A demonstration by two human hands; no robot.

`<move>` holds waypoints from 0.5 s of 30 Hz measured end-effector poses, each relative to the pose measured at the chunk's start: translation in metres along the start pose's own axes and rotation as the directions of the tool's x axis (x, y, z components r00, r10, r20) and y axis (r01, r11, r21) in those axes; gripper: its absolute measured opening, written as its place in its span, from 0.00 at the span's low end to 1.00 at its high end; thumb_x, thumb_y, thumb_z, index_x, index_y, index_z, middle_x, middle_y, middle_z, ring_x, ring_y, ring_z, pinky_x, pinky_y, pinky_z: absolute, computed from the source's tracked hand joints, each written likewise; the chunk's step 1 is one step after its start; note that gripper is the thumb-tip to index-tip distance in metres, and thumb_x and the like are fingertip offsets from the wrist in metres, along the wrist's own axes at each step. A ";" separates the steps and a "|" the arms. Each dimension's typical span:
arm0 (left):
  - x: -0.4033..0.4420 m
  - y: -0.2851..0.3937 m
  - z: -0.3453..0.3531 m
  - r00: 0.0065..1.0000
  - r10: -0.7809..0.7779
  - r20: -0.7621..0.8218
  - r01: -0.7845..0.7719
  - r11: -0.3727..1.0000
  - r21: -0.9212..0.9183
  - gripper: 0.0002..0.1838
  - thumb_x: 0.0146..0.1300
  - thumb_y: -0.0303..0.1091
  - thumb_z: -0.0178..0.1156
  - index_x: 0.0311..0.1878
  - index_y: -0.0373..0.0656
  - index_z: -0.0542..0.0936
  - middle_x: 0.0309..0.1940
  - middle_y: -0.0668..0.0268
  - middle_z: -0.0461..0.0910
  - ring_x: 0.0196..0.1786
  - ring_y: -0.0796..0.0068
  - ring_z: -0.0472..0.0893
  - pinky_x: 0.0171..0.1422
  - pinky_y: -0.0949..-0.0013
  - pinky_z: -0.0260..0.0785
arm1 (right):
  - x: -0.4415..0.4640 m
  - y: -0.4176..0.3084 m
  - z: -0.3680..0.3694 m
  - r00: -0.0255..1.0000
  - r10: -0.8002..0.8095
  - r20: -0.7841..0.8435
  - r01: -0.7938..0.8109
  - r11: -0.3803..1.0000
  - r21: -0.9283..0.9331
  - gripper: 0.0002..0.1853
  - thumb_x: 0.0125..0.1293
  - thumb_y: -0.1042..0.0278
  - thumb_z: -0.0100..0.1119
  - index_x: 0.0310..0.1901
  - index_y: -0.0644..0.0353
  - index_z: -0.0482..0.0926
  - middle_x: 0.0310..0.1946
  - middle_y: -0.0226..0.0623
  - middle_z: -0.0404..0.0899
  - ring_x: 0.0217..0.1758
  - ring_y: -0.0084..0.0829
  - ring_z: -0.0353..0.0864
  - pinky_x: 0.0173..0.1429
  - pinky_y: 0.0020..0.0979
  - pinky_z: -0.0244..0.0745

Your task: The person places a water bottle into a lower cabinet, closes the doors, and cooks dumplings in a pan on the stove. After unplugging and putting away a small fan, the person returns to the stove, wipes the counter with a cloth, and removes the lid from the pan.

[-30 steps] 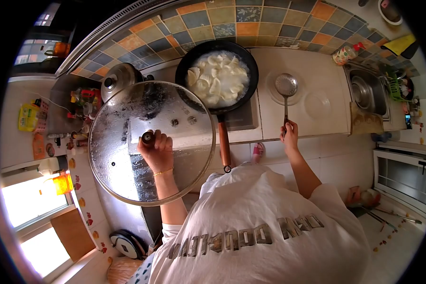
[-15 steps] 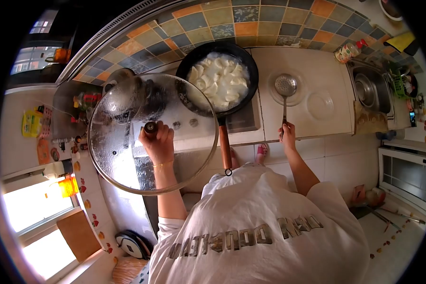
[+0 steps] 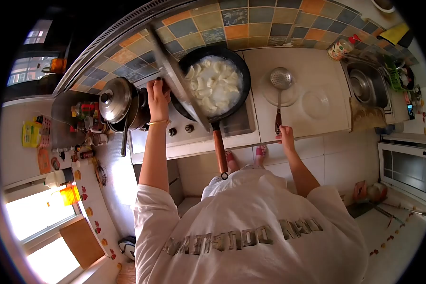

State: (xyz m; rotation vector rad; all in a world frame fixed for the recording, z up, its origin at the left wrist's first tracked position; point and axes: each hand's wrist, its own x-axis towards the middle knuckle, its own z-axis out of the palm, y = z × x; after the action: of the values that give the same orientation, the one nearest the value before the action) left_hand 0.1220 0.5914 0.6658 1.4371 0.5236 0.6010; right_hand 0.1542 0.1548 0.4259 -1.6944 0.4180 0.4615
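Note:
My left hand (image 3: 158, 100) is closed around the knob of a large glass lid (image 3: 179, 75). That lid is tilted nearly on edge, over the left side of a black frying pan (image 3: 245, 90). Pale dumplings (image 3: 217, 83) lie in whitish, cloudy liquid inside the pan, partly hidden by the lid. The pan's wooden handle (image 3: 219, 151) points toward me. My right hand (image 3: 285, 137) has its fingers closed at the end of a dark-handled skimmer (image 3: 279, 102). The skimmer's perforated head lies over a round plate (image 3: 291, 97) on the counter.
Left of the pan, a lidded metal pot (image 3: 114, 100) stands on the stove (image 3: 199, 137). Jars and bottles (image 3: 87, 116) crowd the left corner. At right are a round clear dish or lid (image 3: 315, 104), a red-capped bottle (image 3: 343, 47) and a sink (image 3: 367, 83).
My left hand has raised the lid forward and turned it from facing me to nearly on edge beside the pan. The skimmer and right hand have barely shifted.

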 end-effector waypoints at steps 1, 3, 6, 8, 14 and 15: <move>-0.003 0.017 0.018 0.997 -0.066 -0.041 0.067 0.997 0.031 0.10 0.71 0.42 0.52 0.43 0.44 0.70 0.28 0.73 0.69 0.26 0.85 0.63 0.30 0.78 0.58 | 0.002 0.008 -0.004 0.998 -0.069 -0.010 0.068 0.997 -0.047 0.27 0.66 0.50 0.58 0.54 0.64 0.67 0.34 0.40 0.78 0.30 0.31 0.81 0.31 0.33 0.74; 0.015 -0.002 0.024 0.999 0.033 -0.027 -0.026 0.972 0.231 0.13 0.70 0.42 0.54 0.43 0.41 0.70 0.30 0.70 0.73 0.30 0.79 0.71 0.36 0.71 0.66 | 0.005 0.023 -0.012 0.978 -0.207 -0.018 0.203 0.969 -0.143 0.28 0.65 0.51 0.59 0.55 0.66 0.67 0.38 0.43 0.78 0.38 0.37 0.82 0.39 0.38 0.75; 0.028 -0.019 0.035 0.978 0.182 0.104 -0.209 0.814 0.543 0.18 0.68 0.45 0.56 0.42 0.38 0.70 0.28 0.60 0.76 0.31 0.66 0.75 0.42 0.65 0.70 | -0.029 -0.015 -0.020 0.736 -0.672 0.081 0.532 0.500 -0.683 0.27 0.63 0.54 0.60 0.55 0.66 0.68 0.46 0.48 0.75 0.49 0.46 0.77 0.51 0.43 0.71; 0.033 -0.031 0.043 0.970 0.205 0.134 -0.240 0.697 0.675 0.20 0.65 0.49 0.57 0.44 0.41 0.68 0.31 0.51 0.80 0.36 0.48 0.79 0.43 0.55 0.71 | -0.053 -0.046 -0.019 0.708 -0.697 0.111 0.576 0.479 -0.662 0.25 0.62 0.58 0.60 0.55 0.66 0.69 0.48 0.50 0.74 0.52 0.48 0.74 0.54 0.43 0.69; 0.031 -0.044 0.072 0.977 0.128 0.173 -0.211 0.414 0.886 0.23 0.63 0.54 0.55 0.45 0.44 0.67 0.32 0.46 0.82 0.37 0.39 0.80 0.41 0.46 0.72 | -0.098 -0.095 -0.008 0.642 -0.744 0.183 0.727 0.516 -0.452 0.21 0.62 0.63 0.60 0.53 0.64 0.70 0.49 0.49 0.73 0.52 0.49 0.72 0.56 0.43 0.67; 0.031 -0.045 0.075 0.978 0.113 0.175 -0.206 0.387 0.899 0.23 0.62 0.55 0.55 0.44 0.44 0.67 0.32 0.46 0.82 0.36 0.39 0.80 0.40 0.45 0.72 | -0.102 -0.099 -0.006 0.644 -0.739 0.195 0.735 0.529 -0.423 0.21 0.62 0.63 0.60 0.53 0.64 0.70 0.49 0.49 0.73 0.52 0.49 0.72 0.56 0.43 0.67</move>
State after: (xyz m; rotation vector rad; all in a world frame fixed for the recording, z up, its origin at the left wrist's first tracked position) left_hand 0.1976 0.5548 0.6274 2.6189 0.6972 0.3732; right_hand 0.1190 0.1673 0.5626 -2.1534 -0.4875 -0.1123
